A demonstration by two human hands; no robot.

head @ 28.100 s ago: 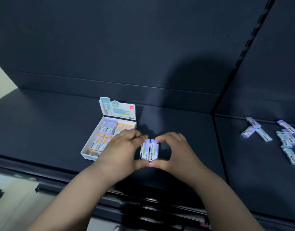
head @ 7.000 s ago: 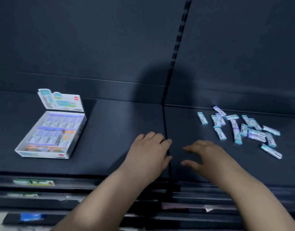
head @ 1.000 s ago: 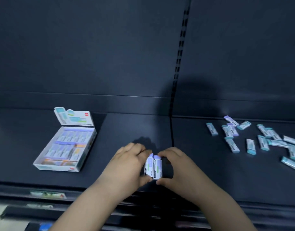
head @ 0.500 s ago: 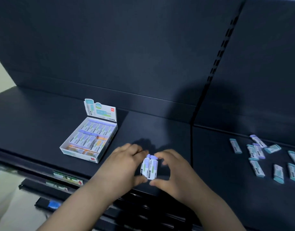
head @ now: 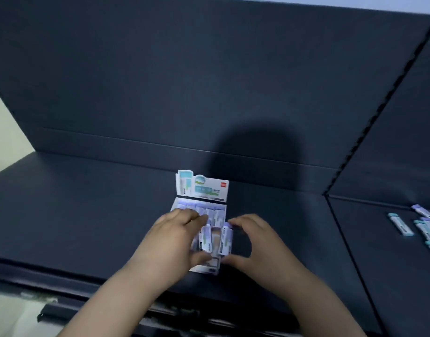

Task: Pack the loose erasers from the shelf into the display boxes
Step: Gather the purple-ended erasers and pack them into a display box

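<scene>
A white display box (head: 204, 269) with an upright printed lid flap (head: 201, 187) sits on the dark shelf, its back rows filled with erasers. My left hand (head: 171, 242) and my right hand (head: 255, 242) hover over the box's front half. Each pinches one sleeved eraser between thumb and fingers: the left one (head: 206, 239) and the right one (head: 225, 240) are a small gap apart, above the box. My left hand hides the box's left side.
Several loose erasers (head: 401, 223) lie on the neighbouring shelf panel at the far right. A slotted upright (head: 369, 122) divides the two panels. The shelf's front edge (head: 63, 268) runs below my wrists, with label rails underneath.
My hands have carried the two erasers left, from the bare shelf to above the box. The erasers, held together before, are now a little apart. The view has swung left.
</scene>
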